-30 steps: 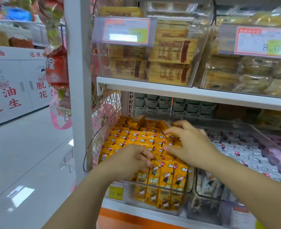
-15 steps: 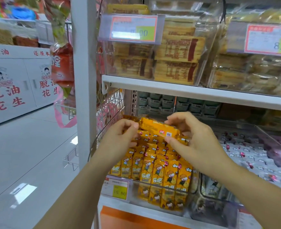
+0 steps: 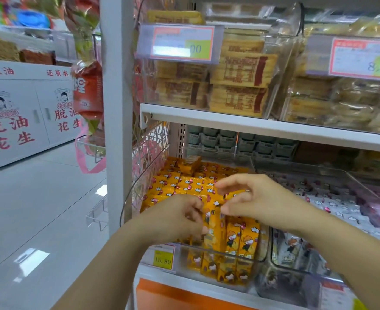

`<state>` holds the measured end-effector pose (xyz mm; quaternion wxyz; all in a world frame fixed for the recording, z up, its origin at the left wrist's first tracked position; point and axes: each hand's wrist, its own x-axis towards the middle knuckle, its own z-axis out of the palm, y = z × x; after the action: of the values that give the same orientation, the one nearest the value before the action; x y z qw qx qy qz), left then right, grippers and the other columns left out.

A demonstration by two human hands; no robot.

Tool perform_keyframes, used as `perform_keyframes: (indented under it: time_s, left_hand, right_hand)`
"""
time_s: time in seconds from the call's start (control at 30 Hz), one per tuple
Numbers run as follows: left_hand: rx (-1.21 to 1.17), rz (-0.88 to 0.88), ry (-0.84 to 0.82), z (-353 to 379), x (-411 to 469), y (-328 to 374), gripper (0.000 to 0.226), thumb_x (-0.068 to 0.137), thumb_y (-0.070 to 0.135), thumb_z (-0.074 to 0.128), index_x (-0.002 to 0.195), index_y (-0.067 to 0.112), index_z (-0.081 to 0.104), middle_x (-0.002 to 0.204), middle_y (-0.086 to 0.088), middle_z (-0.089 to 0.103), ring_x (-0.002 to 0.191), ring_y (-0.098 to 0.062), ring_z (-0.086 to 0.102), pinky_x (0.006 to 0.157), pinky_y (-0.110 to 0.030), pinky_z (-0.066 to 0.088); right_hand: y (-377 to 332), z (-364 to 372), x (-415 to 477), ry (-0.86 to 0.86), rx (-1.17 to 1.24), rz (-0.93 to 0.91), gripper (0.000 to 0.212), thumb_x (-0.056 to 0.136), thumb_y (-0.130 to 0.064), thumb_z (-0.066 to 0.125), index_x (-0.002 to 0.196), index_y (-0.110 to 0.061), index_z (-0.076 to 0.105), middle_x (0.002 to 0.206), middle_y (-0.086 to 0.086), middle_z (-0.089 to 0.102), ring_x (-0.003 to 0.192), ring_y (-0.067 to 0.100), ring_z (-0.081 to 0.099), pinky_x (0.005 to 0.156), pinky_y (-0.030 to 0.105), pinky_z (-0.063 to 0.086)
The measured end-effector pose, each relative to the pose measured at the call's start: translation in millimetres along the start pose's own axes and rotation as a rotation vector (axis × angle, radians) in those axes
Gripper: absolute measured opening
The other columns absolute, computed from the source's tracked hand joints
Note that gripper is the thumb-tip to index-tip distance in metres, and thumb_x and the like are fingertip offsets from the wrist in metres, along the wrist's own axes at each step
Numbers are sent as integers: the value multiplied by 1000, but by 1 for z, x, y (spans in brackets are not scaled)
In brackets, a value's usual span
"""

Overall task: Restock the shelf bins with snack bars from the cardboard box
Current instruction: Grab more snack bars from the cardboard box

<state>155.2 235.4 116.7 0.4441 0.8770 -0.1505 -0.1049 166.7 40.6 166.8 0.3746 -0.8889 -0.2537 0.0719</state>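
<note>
"Two hands are up at the shelf. Where are they?"

"Both are over the clear bin [image 3: 207,249] full of yellow snack bars [image 3: 184,186]. The left hand [image 3: 180,218] is low at the front. The right hand [image 3: 258,202] is a bit higher, just beside it."

"What are the fingers doing?"

"The left fingers [image 3: 195,220] are curled up tight against the front row of bars [image 3: 236,240], the ones that stand up. It is blurry there, so I cannot tell if they hold a bar. The right hand's thumb and fingers [image 3: 220,184] are bent in a loose curve, with a gap between them. The thumb tip is right by the top of a standing bar."

"Where do the other bars lie?"

"They lie flat in rows behind the hands, all the way to the back of the bin."

"What is next to it?"

"On the right is another clear bin [image 3: 352,175] with white and pink packs. A yellow price tag [image 3: 162,257] sticks to the front. A white shelf [image 3: 251,126] is above, with a white post [image 3: 117,108] on the left."
</note>
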Motion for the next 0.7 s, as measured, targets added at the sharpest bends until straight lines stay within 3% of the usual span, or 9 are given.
perform_keyframes:
  time_s: [0.1,0.17,0.3,0.43,0.5,0.57,0.7]
  left_hand:
    - [19,-34,-20,2,1,1,18,83,17,73,91,11,58,87,-2,74,74,-8,68,76,-29,53]
    - [-2,-46,-27,2,0,2,16,82,18,74,87,16,58,86,-3,74,72,-6,68,73,-24,53]
    - [-75,-61,7,-1,0,0,16,85,19,71,93,8,63,84,-6,74,69,-5,67,56,-12,47]
    - [-102,-85,-20,-2,0,0,12,89,17,66,95,7,64,88,-8,74,71,-6,67,58,-12,47]
    - [-49,-109,-82,0,0,-1,3,91,14,62,92,11,63,92,-7,74,76,-6,67,64,-11,49]
    - [12,-138,-151,2,-1,0,8,95,10,55,94,14,62,102,-6,72,82,-4,65,72,-9,49]
    - [20,-191,-236,5,-1,3,15,98,5,46,103,11,59,116,-14,67,86,-6,62,71,-5,47]
  right_hand:
    - [-2,15,3,-19,-145,11,47,75,-38,76,119,-34,57,83,-23,55,78,-3,61,70,15,49]
    - [-2,23,5,45,-252,9,53,77,-42,73,126,-32,55,82,-23,49,77,-4,54,61,12,42]
    - [5,22,12,48,-323,17,49,79,-41,73,125,-31,58,98,-2,69,87,14,64,70,21,49]
    - [11,29,18,-46,-488,-22,45,77,-39,76,119,-25,63,112,-8,61,89,2,49,60,5,31]
    - [11,31,20,-85,-526,-36,41,77,-37,76,114,-23,64,113,-8,60,90,2,45,61,8,31]
    - [10,33,21,-148,-549,-32,39,76,-33,77,111,-23,63,107,-8,58,91,5,47,67,17,39]
    - [14,44,20,-218,-621,-24,29,76,-24,75,95,-31,54,97,-5,54,89,17,53,67,31,47]
